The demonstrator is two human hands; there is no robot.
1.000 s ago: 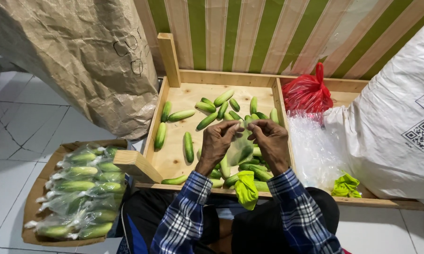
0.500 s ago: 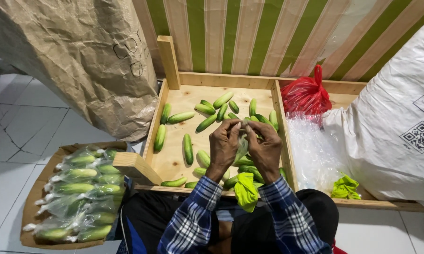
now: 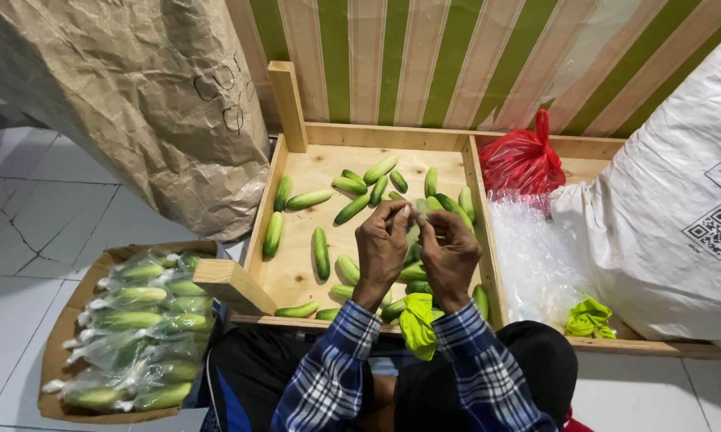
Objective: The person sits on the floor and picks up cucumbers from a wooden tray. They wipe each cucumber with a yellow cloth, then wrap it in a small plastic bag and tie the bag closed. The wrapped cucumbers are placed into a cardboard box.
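Note:
My left hand (image 3: 381,250) and my right hand (image 3: 450,254) are raised together over a wooden tray (image 3: 292,264). Between their fingertips they pinch the top of a clear plastic bag (image 3: 415,232) that hangs down with cucumbers inside. Loose green cucumbers (image 3: 320,251) lie scattered across the tray floor, several more beneath my hands. A yellow-green bundle of ties (image 3: 417,324) rests on the tray's near edge by my wrists.
A cardboard box (image 3: 54,356) of bagged cucumbers (image 3: 136,320) sits at my left. A big brown paper sack (image 3: 136,104) stands behind it. Right compartment holds clear plastic bags (image 3: 532,264), a red bag (image 3: 523,160), another yellow-green bundle (image 3: 588,318), beside a white sack (image 3: 672,216).
My hands rose from low over the cucumbers to higher above the tray and drew close together on the bag's top.

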